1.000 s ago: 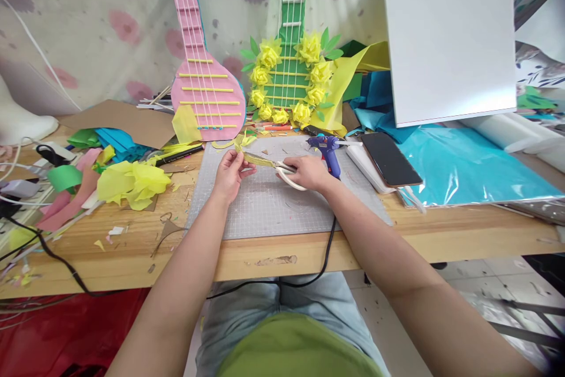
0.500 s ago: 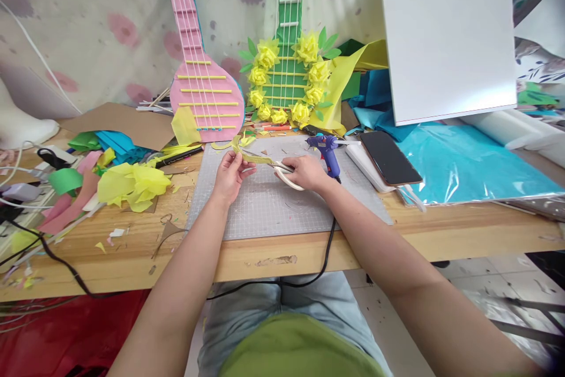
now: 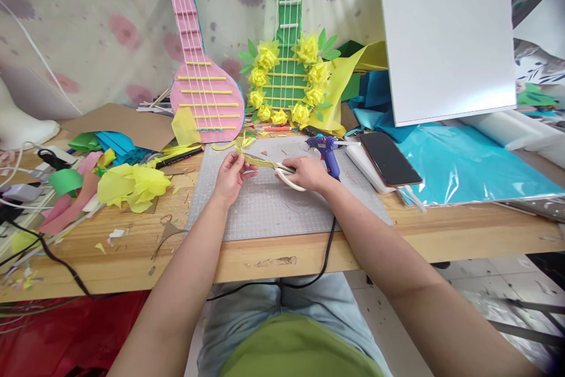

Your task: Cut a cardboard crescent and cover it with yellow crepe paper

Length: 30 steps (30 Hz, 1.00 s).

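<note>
My left hand (image 3: 231, 176) pinches a piece of yellow paper (image 3: 241, 144) above the grey cutting mat (image 3: 265, 212). Closed round the white handles of a pair of scissors (image 3: 289, 180) is my right hand (image 3: 308, 173). The scissor blades point left toward my left fingers, with yellow paper along them. Just behind my right hand a purple glue gun (image 3: 327, 153) rests on the mat. A cut curl of yellow paper (image 3: 223, 146) lies at the mat's back edge.
A pink paper instrument (image 3: 209, 97) and a green one (image 3: 286, 80) with yellow flowers stand behind the mat. On the right are a phone (image 3: 391, 159), a white board (image 3: 448, 42) and blue wrapped paper (image 3: 472, 165). Crumpled yellow paper (image 3: 132, 186) lies left; a black cord crosses the front edge.
The scissors and both hands have shifted very slightly to the right. The yellow paper tip by my left fingers has moved a little to the right too.
</note>
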{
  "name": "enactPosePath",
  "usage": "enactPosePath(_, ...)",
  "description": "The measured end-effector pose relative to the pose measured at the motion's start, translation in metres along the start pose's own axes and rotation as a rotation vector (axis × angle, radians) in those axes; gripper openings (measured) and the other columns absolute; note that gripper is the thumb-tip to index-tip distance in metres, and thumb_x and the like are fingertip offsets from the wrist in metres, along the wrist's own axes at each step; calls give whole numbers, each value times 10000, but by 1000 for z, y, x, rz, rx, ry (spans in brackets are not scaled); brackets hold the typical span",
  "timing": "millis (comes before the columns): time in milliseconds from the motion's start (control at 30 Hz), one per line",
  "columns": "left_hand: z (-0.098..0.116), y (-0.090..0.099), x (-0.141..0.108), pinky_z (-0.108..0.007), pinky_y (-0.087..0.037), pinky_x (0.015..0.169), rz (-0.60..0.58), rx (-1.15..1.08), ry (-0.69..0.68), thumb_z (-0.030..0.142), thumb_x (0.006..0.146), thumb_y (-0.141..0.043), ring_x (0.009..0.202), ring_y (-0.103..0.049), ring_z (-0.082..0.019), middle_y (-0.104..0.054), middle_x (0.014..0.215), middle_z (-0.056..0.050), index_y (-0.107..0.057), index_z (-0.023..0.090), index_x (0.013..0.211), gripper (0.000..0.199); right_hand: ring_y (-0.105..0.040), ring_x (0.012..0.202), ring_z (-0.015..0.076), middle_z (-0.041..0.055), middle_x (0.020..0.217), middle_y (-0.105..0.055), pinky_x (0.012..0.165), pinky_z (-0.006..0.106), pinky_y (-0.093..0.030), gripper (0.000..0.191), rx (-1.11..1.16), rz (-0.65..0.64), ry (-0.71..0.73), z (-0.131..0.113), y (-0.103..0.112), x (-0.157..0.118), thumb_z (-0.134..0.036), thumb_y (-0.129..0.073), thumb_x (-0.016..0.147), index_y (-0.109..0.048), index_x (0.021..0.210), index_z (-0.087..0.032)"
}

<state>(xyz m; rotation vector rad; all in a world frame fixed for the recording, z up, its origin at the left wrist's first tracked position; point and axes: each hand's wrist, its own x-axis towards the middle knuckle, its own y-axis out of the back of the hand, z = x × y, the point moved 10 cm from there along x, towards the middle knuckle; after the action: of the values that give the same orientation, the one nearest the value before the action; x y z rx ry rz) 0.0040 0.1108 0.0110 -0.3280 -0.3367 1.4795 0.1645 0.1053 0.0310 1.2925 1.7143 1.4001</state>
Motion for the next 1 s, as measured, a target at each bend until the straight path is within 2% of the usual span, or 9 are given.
enactPosePath(500,-11,-4,-2,-119,-512,506,22,-182,143,203,836,-526,678,-669,-99,-562,595,50,-480,171,778,81,-509,642,140,19,706,-640,525,248,-204,434,11,24,-13,1,3,0,-581,-407,768,-633,756,-211)
enactPosePath(867,-8,-9,-4,-173,-529,526,-68,-39,89,247,759,-617,781,-680,-182,-623,648,24,-475,176,800,164,-527,664,145,22,720,-648,546,245,-224,449,-8,-26,16,6,6,-2,-589,-402,769,-641,776,-209)
enactPosePath(1000,-8,-7,-3,-214,-530,495,-71,-13,90,316,777,-583,756,-682,-207,-638,638,0,-461,180,835,192,-518,642,140,26,690,-640,545,248,-221,449,-36,-20,26,7,5,-1,-582,-411,767,-648,760,-201)
